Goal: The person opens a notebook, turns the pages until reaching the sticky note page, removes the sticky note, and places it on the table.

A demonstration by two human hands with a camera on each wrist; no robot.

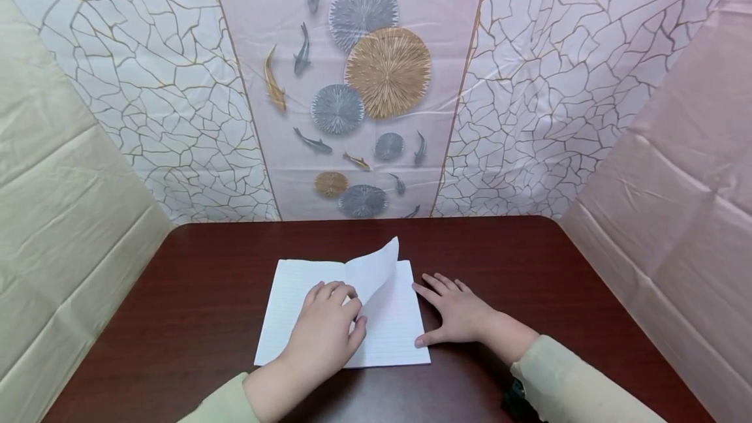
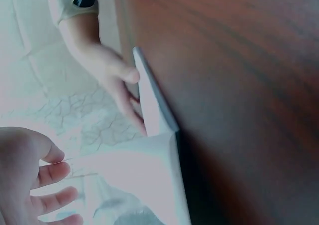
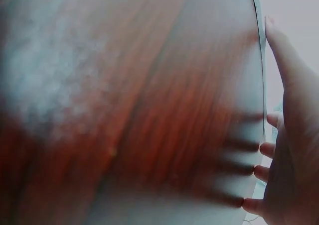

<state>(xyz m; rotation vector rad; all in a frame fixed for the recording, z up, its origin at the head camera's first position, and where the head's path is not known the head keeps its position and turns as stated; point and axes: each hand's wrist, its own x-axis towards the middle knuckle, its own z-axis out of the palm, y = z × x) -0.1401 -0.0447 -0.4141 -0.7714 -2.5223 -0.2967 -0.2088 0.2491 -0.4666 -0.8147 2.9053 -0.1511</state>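
An open notebook (image 1: 390, 341) with ruled white pages lies on the dark wooden table. One leaf (image 1: 376, 273) stands raised and bent between its two halves. My left hand (image 1: 326, 328) is over the left half, pinching that leaf's edge between thumb and forefinger, as the left wrist view shows of the hand (image 2: 22, 172) and the leaf (image 2: 134, 172). At the notebook's right edge, my right hand (image 1: 461, 312) rests with fingers spread, its thumb and forefinger touching the border. In the right wrist view, its fingertips (image 3: 267, 149) meet the tabletop beside the notebook's edge (image 3: 260, 36).
The reddish-brown table (image 1: 217, 279) reaches back to a patterned cloth wall (image 1: 364, 83). Pale cloth panels (image 1: 70, 214) flank it on the left and right. A dark band (image 1: 517, 397) sits under the right sleeve (image 1: 570, 377).
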